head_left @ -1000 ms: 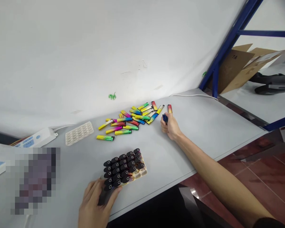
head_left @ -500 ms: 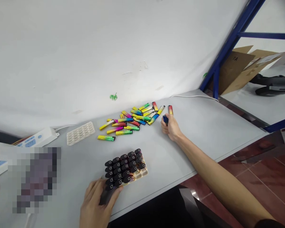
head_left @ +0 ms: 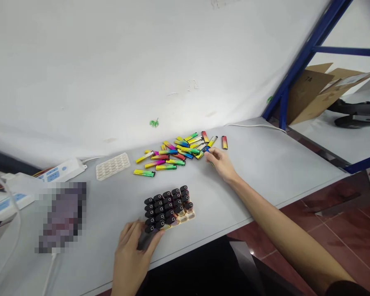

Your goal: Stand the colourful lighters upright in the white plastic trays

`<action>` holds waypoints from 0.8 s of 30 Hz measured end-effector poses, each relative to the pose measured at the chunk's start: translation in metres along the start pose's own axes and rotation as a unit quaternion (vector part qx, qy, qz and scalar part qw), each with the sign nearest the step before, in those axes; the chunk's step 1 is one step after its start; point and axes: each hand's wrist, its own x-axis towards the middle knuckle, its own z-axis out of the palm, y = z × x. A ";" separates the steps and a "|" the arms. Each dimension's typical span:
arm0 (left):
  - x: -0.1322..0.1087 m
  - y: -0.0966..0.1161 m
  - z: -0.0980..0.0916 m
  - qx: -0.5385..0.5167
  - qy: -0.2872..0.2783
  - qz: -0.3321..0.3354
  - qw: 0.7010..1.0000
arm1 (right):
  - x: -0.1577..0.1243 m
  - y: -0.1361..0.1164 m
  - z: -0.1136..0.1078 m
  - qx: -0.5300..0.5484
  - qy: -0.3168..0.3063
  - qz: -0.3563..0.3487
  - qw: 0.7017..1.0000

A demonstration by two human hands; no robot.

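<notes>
A beige tray point(head_left: 186, 217) near the table's front edge holds several black-capped pieces point(head_left: 168, 203) standing upright. My left hand point(head_left: 135, 250) is closed on its near left corner. Farther back lies a loose pile of colourful metallic sticks point(head_left: 169, 155). My right hand point(head_left: 222, 163) reaches into the pile's right end, with its fingers pinched round a blue-tipped stick point(head_left: 206, 150). One red and yellow stick point(head_left: 224, 142) lies alone just right of the pile.
An empty white tray point(head_left: 112, 166) lies left of the pile, with a white power strip point(head_left: 60, 172) beyond it. A white cable point(head_left: 253, 125) runs along the wall. At the right stand a blue rack post point(head_left: 299, 65) and a cardboard box point(head_left: 314, 90).
My right hand has moved left from beside the lone stick, and its fist has loosened into a pinch at the pile's edge. My left hand stays on the tray. The view has shifted slightly.
</notes>
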 end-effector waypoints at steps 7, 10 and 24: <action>-0.002 -0.001 0.000 -0.017 -0.010 -0.002 1.000 | -0.060 -0.050 -0.004 -0.102 -0.029 -0.086 0.991; -0.002 -0.002 0.000 -0.024 -0.006 0.006 1.000 | -0.095 -0.074 -0.001 -0.165 -0.049 -0.158 0.972; -0.003 -0.004 0.001 -0.026 0.000 0.030 0.999 | -0.146 -0.074 0.032 -0.278 -0.149 -0.273 0.909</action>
